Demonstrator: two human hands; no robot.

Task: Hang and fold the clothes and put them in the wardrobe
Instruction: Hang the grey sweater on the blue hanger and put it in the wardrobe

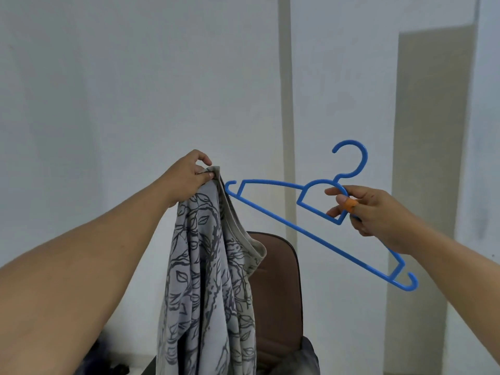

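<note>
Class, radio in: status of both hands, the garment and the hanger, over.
Left hand pinches leaf-print garment at its top. Right hand grips blue hanger, tilted, not yet inserted. Brown chair behind; nothing between.

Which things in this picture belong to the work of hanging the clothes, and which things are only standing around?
Belong to the job:
- patterned grey garment, pinched at its top by the left hand
- blue plastic hanger, held near its hook by the right hand, one end tip close beside the garment's top

Just lying about:
- brown chair behind the garment
- dark cloth on the chair
</note>
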